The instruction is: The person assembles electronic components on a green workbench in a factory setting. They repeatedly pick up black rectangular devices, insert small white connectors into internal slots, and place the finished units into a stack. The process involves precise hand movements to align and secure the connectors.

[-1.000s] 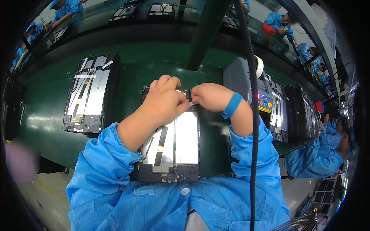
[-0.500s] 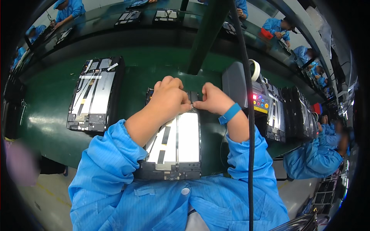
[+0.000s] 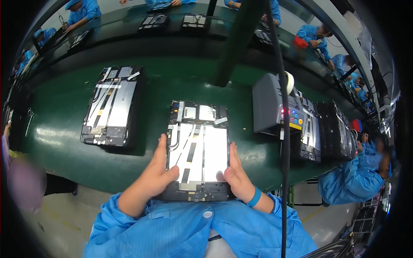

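The device (image 3: 211, 148) sits at the near edge of the green bench (image 3: 167, 88), straight in front of the person, its dark lower end close to the blue jacket (image 3: 185, 223); whether it lies flat or is slightly raised, I cannot tell. Both hands hold it between them by its long sides. The left hand (image 3: 152, 174) has its fingers stretched along the left side and its thumb over the lower left of the face; the right hand (image 3: 241, 178), with a blue wristband (image 3: 254, 197), mirrors that on the right, thumb near the lower right of the silver area. A white strip (image 3: 220, 121) lies aslant near the device's upper right corner. To the left, well apart, stands a stack (image 3: 107, 107) of similar units. To the right are a grey machine (image 3: 271, 103) with lit buttons, a pale tape roll (image 3: 289, 81) on it, and more units (image 3: 310, 135) beside it. A black cable (image 3: 284, 180) hangs in front.
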`<state>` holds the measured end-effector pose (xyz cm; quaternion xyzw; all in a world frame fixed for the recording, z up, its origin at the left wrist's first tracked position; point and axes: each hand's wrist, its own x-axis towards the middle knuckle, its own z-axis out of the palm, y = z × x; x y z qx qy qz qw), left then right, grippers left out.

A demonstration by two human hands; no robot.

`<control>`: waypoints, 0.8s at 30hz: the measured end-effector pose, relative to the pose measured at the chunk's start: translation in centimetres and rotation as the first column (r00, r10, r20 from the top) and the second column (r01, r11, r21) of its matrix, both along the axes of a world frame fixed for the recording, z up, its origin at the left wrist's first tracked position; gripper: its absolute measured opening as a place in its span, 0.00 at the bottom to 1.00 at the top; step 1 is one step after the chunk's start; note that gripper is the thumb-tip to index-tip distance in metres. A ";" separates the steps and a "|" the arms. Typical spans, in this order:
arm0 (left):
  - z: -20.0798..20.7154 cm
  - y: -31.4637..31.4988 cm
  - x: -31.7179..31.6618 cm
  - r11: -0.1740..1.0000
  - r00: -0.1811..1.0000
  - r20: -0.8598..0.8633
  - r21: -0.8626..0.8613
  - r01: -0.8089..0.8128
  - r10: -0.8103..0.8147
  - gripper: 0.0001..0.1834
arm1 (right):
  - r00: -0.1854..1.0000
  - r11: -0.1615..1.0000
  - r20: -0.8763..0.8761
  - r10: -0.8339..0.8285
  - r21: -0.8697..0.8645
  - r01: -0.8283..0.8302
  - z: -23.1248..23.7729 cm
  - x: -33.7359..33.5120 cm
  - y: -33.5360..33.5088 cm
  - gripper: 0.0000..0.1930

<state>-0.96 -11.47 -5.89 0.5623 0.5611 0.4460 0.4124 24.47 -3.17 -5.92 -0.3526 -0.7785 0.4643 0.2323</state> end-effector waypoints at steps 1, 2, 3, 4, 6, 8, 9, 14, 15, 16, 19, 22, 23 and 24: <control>0.4 -0.4 0.5 0.998 1.000 0.011 0.066 0.010 -0.010 0.52 | 1.000 1.000 -0.031 0.002 0.009 -0.002 0.8 -0.5 0.0 0.41; 0.6 -0.6 0.6 0.997 0.995 0.099 0.080 -0.013 0.005 0.52 | 0.998 1.000 -0.061 0.008 0.017 -0.007 1.2 -0.8 0.1 0.41; 0.8 -0.9 0.4 0.995 0.982 0.187 0.093 -0.040 0.022 0.53 | 0.996 1.000 -0.092 0.016 0.024 -0.014 1.9 -1.3 0.1 0.41; 1.9 -1.1 -0.2 0.990 0.979 0.202 0.121 -0.069 0.043 0.53 | 0.970 0.993 -0.233 0.074 -0.074 -0.094 3.3 -2.2 0.2 0.41; 5.9 -1.5 -2.0 0.972 0.980 0.162 0.184 -0.148 0.119 0.53 | 0.926 0.974 -0.338 0.169 -0.088 -0.210 6.0 -5.1 0.5 0.42; 7.7 -1.2 -6.4 0.936 0.965 0.196 0.269 -0.225 0.175 0.50 | 0.891 0.952 -0.370 0.263 -0.049 -0.302 7.5 -9.2 1.6 0.44; 8.9 -0.8 -8.8 0.930 0.956 0.227 0.274 -0.245 0.185 0.48 | 0.883 0.943 -0.353 0.310 -0.006 -0.333 8.0 -11.7 2.4 0.47; 9.5 1.9 -20.8 0.927 0.918 0.252 0.140 -0.348 0.306 0.34 | 0.972 0.975 -0.077 0.220 0.051 -0.216 5.8 -24.2 5.7 0.56; 8.2 2.2 -22.8 0.934 0.916 0.266 0.110 -0.340 0.302 0.33 | 0.979 0.980 -0.054 0.197 0.013 -0.197 5.0 -25.7 5.9 0.56; 7.6 3.1 -23.4 0.926 0.919 0.171 0.070 -0.372 0.357 0.32 | 0.982 0.984 -0.091 0.166 -0.046 -0.170 4.4 -26.5 6.3 0.57; 6.6 3.9 -24.3 0.927 0.927 -0.008 0.033 -0.373 0.374 0.30 | 0.951 0.959 -0.130 0.280 -0.014 -0.284 3.7 -25.4 6.7 0.58; 7.7 3.2 -23.7 0.930 0.920 -0.134 0.072 -0.362 0.368 0.29 | 0.894 0.894 -0.036 0.446 0.056 -0.444 5.7 -18.9 5.6 0.49; 9.3 2.2 -21.8 0.921 0.877 -0.284 0.117 -0.370 0.388 0.28 | 0.890 0.885 0.009 0.456 0.099 -0.455 5.7 -15.9 5.1 0.47; 9.9 1.6 -20.0 0.908 0.779 -0.469 0.253 -0.333 0.416 0.29 | 0.898 0.889 0.022 0.440 0.133 -0.439 6.6 -12.4 4.4 0.44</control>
